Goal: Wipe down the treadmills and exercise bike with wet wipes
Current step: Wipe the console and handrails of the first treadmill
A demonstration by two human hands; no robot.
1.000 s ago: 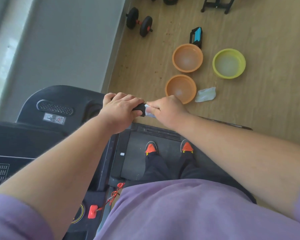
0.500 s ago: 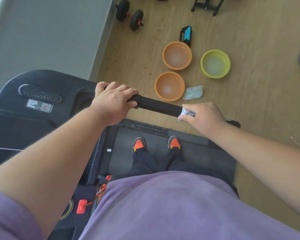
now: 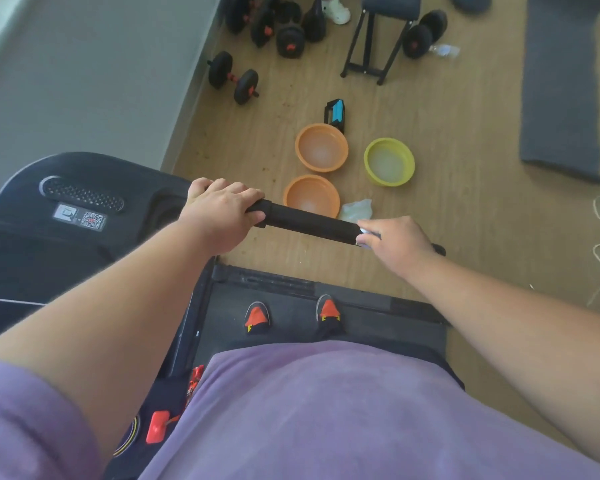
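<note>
I stand on the black treadmill and look down at its side handrail, a black foam-covered bar. My left hand grips the handrail where it meets the console. My right hand is wrapped round the bar further out, pressing a white wet wipe against it; only a small edge of the wipe shows under the fingers. The handrail's far tip pokes out beyond my right hand.
On the wooden floor below lie two orange basins, a yellow basin, a crumpled wipe, a blue-black roller, dumbbells, a bench frame and a grey mat. Red safety clip hangs at the console.
My right hand has slid with the wipe along the handrail away from my left hand, baring the black foam between them. My left hand has kept its grip.
</note>
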